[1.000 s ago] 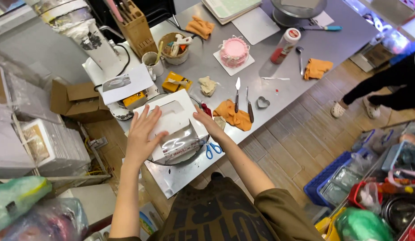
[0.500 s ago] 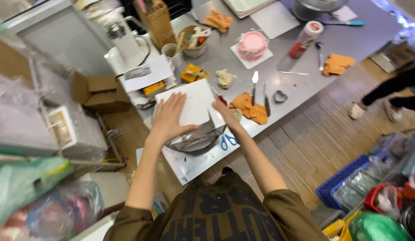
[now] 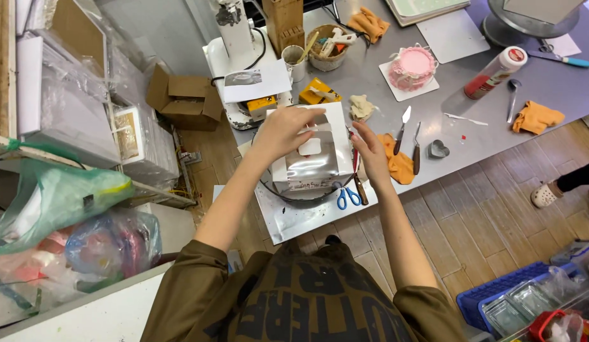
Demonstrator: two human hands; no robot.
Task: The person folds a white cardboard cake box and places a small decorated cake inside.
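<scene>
1. Box [image 3: 313,158]: a white cardboard cake box with a clear window, standing on a round turntable [image 3: 300,196] near the front edge of the grey counter [image 3: 484,126].
2. Left hand [image 3: 283,130] lies over the box's top left, fingers curled on the upper flap and pinching its edge.
3. Right hand [image 3: 369,149] presses flat against the box's right side, fingers spread and not closed around anything.
4. The two hands are apart, one on each side of the box.
5. Blue-handled scissors [image 3: 349,197] lie just in front of the box, touching the turntable's rim.
6. An orange cloth [image 3: 401,166] lies just right of the right hand; two palette knives [image 3: 408,139] rest across it and beside it.
7. A small heart-shaped cutter [image 3: 438,149] sits right of the knives.
8. Farther back, a pink cake [image 3: 413,66] stands on a white square card, well apart from the box.
9. A basket [image 3: 327,49] of tools and a wooden knife block [image 3: 285,19] stand at the back of the counter.
10. A white stand mixer [image 3: 234,38] is at the counter's left end, with a yellow packet [image 3: 318,94] between it and the box.
11. A second orange cloth [image 3: 536,117] lies far right.
</scene>
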